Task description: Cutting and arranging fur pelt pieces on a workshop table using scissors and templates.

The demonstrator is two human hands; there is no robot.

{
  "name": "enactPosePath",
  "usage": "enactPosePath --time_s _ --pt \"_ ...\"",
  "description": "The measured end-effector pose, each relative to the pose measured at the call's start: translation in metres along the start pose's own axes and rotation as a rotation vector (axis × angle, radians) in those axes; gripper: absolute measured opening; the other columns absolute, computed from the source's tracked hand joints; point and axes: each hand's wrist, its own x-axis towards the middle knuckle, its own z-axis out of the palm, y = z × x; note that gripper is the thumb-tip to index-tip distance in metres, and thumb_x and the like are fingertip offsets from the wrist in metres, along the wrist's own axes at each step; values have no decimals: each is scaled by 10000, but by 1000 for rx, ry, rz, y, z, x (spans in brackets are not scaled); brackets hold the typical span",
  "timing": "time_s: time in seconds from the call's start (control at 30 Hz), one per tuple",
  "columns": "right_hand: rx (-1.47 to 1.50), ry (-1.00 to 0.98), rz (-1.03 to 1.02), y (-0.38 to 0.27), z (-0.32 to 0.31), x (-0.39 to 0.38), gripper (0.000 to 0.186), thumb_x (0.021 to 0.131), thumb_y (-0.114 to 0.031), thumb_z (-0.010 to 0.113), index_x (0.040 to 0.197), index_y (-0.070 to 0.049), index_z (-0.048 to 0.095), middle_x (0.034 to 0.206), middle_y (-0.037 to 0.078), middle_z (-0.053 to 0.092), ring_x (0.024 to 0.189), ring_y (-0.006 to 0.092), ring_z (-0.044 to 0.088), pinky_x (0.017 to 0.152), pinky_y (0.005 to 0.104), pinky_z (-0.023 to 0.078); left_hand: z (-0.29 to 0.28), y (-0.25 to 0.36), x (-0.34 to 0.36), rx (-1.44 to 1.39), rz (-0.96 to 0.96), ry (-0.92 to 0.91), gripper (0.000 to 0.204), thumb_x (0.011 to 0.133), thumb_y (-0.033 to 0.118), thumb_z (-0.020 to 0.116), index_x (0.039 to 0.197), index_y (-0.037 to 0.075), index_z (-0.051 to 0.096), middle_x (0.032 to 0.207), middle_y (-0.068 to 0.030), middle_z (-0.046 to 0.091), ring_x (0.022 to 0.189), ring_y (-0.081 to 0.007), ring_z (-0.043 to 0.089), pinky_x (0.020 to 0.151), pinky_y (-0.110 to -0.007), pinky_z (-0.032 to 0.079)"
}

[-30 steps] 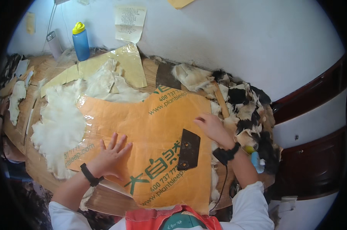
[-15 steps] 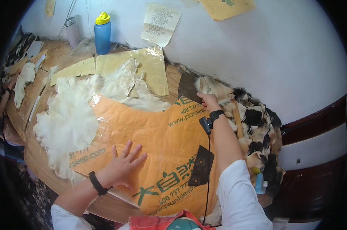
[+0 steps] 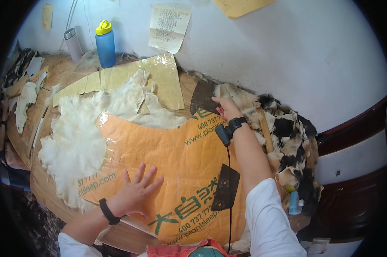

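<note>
A large orange printed sheet (image 3: pixel 167 145) with a curved cut-out along its far edge lies over a white fur pelt (image 3: pixel 69 141). My left hand (image 3: pixel 137 190) presses on the sheet near its lower left part, palm down with fingers spread. At the far right corner my right hand (image 3: pixel 226 108) is closed at the right edge of a dark brown plate (image 3: pixel 202 98), its fingers curled and partly hidden. A black device with a cable (image 3: pixel 223 135) hangs by my right wrist. A smaller dark plate with holes (image 3: pixel 226 187) rests on the sheet.
Behind the pelt lies a yellow pattern sheet (image 3: pixel 165 75). A blue bottle with yellow lid (image 3: pixel 105 45) and a pale flask (image 3: pixel 73 47) stand by the wall. Black-and-white fur scraps (image 3: pixel 287 132) pile up at right, near a small blue bottle (image 3: pixel 294 202). Another person's arm (image 3: pixel 3 128) shows far left.
My right hand has shifted slightly away from me along the dark brown plate, which seems to have moved a little left. The whole view has turned slightly; my left hand stays on the sheet.
</note>
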Motion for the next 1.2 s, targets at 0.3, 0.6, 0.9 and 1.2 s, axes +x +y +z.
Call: enactPosePath --time_s 0.3,0.6,0.9,1.2 --pt "52 -101 15 -13 2 -8 224 833 -343 720 790 -166 591 663 -66 523 505 66 425 520 242 411 2 -2 -3 -17 27 15 1312 455 467 912 1530 180 217 1598 -190 113 1457 -488 12 962 -826 170" --pt "271 -240 148 1 -1 9 290 868 -290 709 680 -187 513 562 -84 478 418 64 374 586 311 458 1 -2 4 -38 10 3 1294 456 450 914 1523 177 235 1594 -190 125 1455 -489 24 972 -821 158" --pt "251 -430 -3 -20 73 8 251 838 -249 726 921 -98 543 794 47 596 670 185 648 532 293 521 -2 0 4 -56 -1 16 1288 456 431 917 1522 175 242 1601 -185 112 1462 -476 14 960 -828 155" --pt "506 -269 91 -11 107 24 214 876 -242 707 982 -125 563 789 49 575 712 199 608 585 334 512 6 2 1 -97 -3 61 1245 454 378 898 1511 174 273 1599 -181 136 1468 -463 24 963 -822 162"
